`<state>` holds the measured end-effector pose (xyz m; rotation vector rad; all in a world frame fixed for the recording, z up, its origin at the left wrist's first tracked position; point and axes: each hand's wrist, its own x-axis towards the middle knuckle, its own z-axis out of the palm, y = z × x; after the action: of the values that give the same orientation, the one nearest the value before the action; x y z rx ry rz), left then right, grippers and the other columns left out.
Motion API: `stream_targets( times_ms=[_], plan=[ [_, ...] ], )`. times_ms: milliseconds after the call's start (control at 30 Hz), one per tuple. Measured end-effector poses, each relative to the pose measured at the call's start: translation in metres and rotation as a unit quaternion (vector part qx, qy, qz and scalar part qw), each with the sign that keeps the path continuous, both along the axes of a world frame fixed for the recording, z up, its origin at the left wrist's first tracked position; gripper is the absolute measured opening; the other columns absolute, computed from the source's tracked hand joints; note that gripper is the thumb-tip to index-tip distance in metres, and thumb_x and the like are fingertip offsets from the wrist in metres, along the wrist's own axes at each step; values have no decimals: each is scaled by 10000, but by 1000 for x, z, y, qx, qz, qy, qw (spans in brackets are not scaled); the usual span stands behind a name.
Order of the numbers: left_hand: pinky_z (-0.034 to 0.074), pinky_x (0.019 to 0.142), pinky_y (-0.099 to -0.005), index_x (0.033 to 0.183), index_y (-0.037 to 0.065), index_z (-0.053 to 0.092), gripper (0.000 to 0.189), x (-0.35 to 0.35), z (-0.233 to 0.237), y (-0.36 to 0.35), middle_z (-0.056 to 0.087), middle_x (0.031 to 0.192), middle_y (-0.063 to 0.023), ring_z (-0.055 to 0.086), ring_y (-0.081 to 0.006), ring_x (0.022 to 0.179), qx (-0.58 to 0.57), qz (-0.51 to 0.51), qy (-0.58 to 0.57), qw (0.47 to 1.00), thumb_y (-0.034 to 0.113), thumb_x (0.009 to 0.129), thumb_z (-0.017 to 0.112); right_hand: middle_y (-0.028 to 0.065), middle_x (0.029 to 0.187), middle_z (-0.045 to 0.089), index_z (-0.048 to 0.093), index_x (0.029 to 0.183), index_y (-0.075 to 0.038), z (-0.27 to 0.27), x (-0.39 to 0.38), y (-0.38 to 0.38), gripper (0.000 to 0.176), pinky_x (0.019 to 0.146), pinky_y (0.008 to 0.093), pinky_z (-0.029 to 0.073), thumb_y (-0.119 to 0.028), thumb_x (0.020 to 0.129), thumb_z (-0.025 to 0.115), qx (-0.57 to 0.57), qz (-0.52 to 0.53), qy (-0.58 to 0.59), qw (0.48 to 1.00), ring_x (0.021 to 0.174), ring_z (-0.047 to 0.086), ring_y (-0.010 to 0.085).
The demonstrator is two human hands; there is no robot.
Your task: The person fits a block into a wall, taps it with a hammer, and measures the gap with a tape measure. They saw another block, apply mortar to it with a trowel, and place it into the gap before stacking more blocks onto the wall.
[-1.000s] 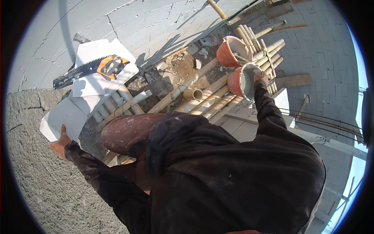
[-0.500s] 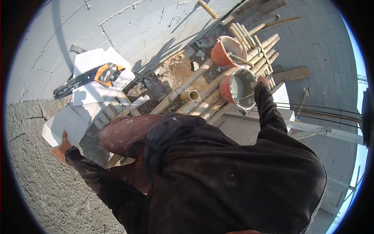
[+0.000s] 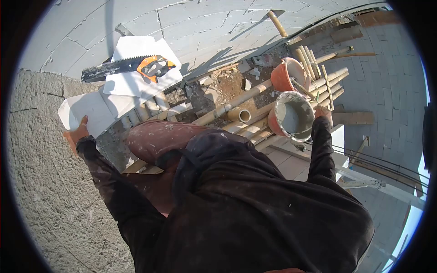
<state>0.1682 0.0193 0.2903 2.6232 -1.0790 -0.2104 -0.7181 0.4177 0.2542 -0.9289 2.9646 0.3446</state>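
My left hand (image 3: pixel 77 134) grips the near edge of a pale cut block (image 3: pixel 87 112) at the left, thumb on its top face and fingers round its side. Behind it, a handsaw (image 3: pixel 150 69) with an orange and black handle lies on other white block pieces (image 3: pixel 125 88). My right hand (image 3: pixel 322 112) is closed at the right rim of a reddish bucket (image 3: pixel 274 123) holding grey wet mortar (image 3: pixel 291 117). Its fingers are mostly hidden, and I cannot make out what they hold.
Bamboo poles (image 3: pixel 234 100) run under the buckets, with a cut pole end (image 3: pixel 244 116) facing me. A second orange bucket (image 3: pixel 283 75) stands behind. Rubble (image 3: pixel 211 93) lies along the block wall (image 3: pixel 191 27). A rough mortared surface (image 3: pixel 50 182) fills the left; thin rods (image 3: pixel 378 164) extend at the right.
The view has turned, so the saw and buckets appear further right. My left hand stays on the pale block, and my right hand stays beside the mortar bucket.
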Motion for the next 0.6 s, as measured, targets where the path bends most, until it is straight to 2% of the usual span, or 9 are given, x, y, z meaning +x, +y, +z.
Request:
stream_targets(
  times_ms=[33, 67, 133, 167, 200, 233, 300, 467, 600],
  plan=[
    [511, 980, -499, 1362, 8, 472, 1003, -1, 1, -2, 684, 1232, -215, 684, -380, 1115, -8, -4, -7, 1000, 543, 624, 889, 237, 1008, 734, 784, 1032, -93, 11, 6, -16, 402, 845, 484, 541, -363, 929, 504, -145, -94, -75, 982, 962, 711, 391],
    [500, 1001, -496, 1362, 6, 477, 1018, -9, 10, -4, 684, 1241, -213, 673, -377, 1147, 23, 6, -26, 999, 553, 611, 893, 241, 919, 729, 797, 941, -102, 43, 50, -43, 361, 815, 468, 539, -360, 915, 545, -197, -8, -40, 980, 899, 715, 377],
    [495, 1011, -489, 1347, 9, 499, 1012, -4, 4, -4, 681, 1255, -214, 660, -369, 1179, 21, 17, -43, 999, 568, 603, 897, 223, 831, 727, 783, 940, -46, 100, 120, -77, 345, 746, 437, 525, -353, 899, 632, -258, 59, -31, 964, 739, 680, 372],
    [492, 1016, -488, 1347, 16, 503, 1007, -9, 12, 0, 681, 1257, -211, 660, -371, 1179, 22, 16, -22, 999, 575, 607, 896, 195, 759, 704, 776, 934, -23, 109, 118, -83, 314, 698, 391, 516, -302, 923, 633, -302, 136, -54, 942, 672, 652, 270],
    [492, 1017, -487, 1360, 29, 499, 1011, -12, 13, 1, 682, 1261, -206, 659, -371, 1181, 17, 20, -25, 999, 575, 608, 897, 119, 720, 684, 766, 946, 7, 136, 137, -96, 275, 659, 322, 490, -238, 937, 642, -296, 121, -106, 942, 663, 594, 147],
    [493, 1013, -489, 1372, 42, 496, 1015, -8, 8, 3, 684, 1260, -202, 659, -371, 1182, 5, 17, -36, 999, 567, 603, 902, -18, 694, 629, 775, 975, 23, 147, 149, -106, 291, 576, 270, 389, -242, 961, 656, -348, 153, -146, 913, 648, 489, 63],
    [514, 956, -512, 1276, 23, 510, 930, -13, 6, 10, 706, 1198, -179, 681, -360, 1132, -23, 15, -36, 999, 532, 607, 909, -98, 655, 437, 757, 1061, 22, 180, 189, -132, 288, 525, 228, 250, -230, 1019, 624, -351, 175, -262, 882, 596, 336, 7],
    [526, 956, -520, 1312, 33, 478, 935, -11, -1, 37, 641, 1266, -204, 655, -388, 1154, -65, 9, 0, 998, 477, 613, 910, -135, 632, 409, 705, 1115, 9, 191, 283, -187, 248, 474, 213, 146, -201, 1056, 586, -327, 224, -531, 749, 529, 284, -28],
    [527, 960, -530, 1397, 19, 416, 1031, -5, -9, 46, 625, 1290, -188, 647, -379, 1166, -47, 27, 51, 997, 470, 615, 914, -129, 591, 385, 689, 1093, -27, 191, 351, -229, 256, 451, 208, 186, -254, 1062, 575, -260, 229, -595, 725, 488, 278, -17]
  ],
)
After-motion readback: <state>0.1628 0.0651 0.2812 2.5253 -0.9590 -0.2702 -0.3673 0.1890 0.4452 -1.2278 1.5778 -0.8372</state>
